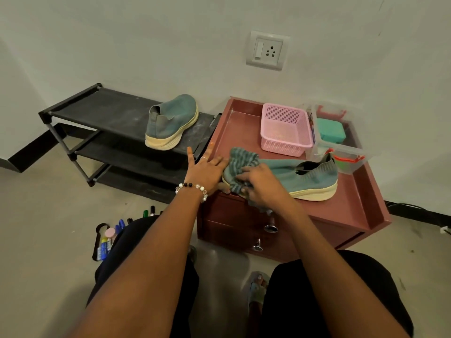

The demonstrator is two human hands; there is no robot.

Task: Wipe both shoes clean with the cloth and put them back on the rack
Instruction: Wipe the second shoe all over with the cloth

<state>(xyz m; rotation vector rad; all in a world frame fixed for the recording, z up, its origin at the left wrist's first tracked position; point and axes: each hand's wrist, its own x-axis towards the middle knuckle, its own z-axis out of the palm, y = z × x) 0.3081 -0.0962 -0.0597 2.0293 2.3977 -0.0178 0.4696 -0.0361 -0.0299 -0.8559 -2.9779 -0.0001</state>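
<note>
Wiping toe of shoe on tabletop: right hand grips cloth, left hand open, steadying toe; next probably racking it beside other shoe on rack.

Upper right of the frame, a pink perforated plastic basket sits on the reddish-brown drawer desk, a clear plastic box just beside it; white wall socket above; coloured markers on the floor, lower left.
</note>
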